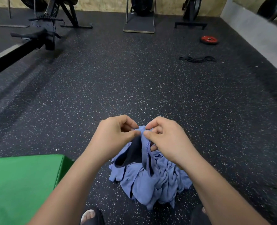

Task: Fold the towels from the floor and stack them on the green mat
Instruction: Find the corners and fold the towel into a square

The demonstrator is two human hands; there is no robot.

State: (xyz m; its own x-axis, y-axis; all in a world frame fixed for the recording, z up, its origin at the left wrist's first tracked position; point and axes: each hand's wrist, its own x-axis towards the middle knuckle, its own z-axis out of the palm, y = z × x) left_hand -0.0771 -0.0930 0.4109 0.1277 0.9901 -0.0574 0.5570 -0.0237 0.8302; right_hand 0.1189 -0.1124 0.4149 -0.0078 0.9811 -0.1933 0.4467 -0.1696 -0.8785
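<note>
Two hands, left hand (116, 135) and right hand (165, 138), pinch one blue towel (142, 143) edge, lifted above the crumpled pile (150, 181), right of the green mat (21, 184); bare floor (134, 86) lies beyond.

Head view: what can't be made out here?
All head view:
- Blue towel pile: towel count; folds overlap and the right forearm covers its right side.
- Lifted towel: corners and size, hidden by the left hand and right hand pinching it.
- Green mat: full extent, cut by left and bottom edges, left forearm over its corner.
- Black gym machines: tops cut by the upper edge.
</note>
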